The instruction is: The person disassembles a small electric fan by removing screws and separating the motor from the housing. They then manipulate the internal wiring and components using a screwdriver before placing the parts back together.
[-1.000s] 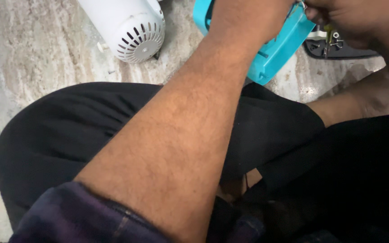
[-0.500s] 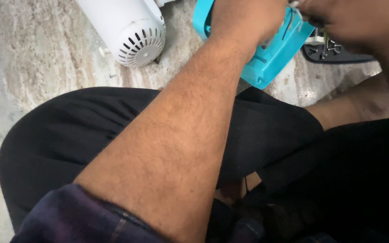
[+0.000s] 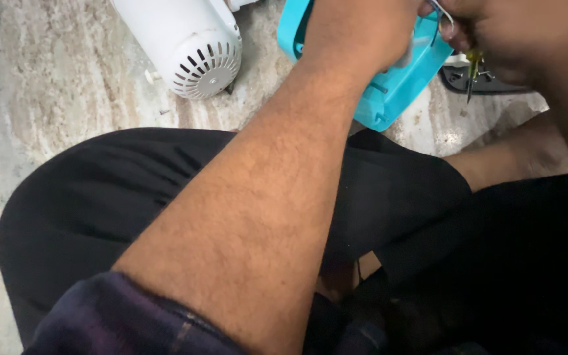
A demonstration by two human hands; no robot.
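Two hands work at the top edge of the head view. The left hand (image 3: 363, 29) lies over one turquoise plastic housing (image 3: 396, 89), its grip closed on the piece and steadying it above the person's lap, with the housing's lower corner reaching just past the knee. The right hand (image 3: 527, 36) is drawn tight around one small screwdriver (image 3: 472, 69) with a yellowish shaft, the tip pointing down just beside the housing's right edge; whether the tip touches anything cannot be told, since the fingers crowd that spot.

One white motor casing (image 3: 179, 46) with a round vented end lies on the marbled stone floor (image 3: 41, 92), to the left of the housing and apart from it. One dark flat part (image 3: 494, 84) lies on the floor behind the screwdriver, mostly hidden. Two small pale bits, possibly screws (image 3: 156, 79), rest on the floor near the casing's vented end. The person sits cross-legged in black shorts (image 3: 133, 197).
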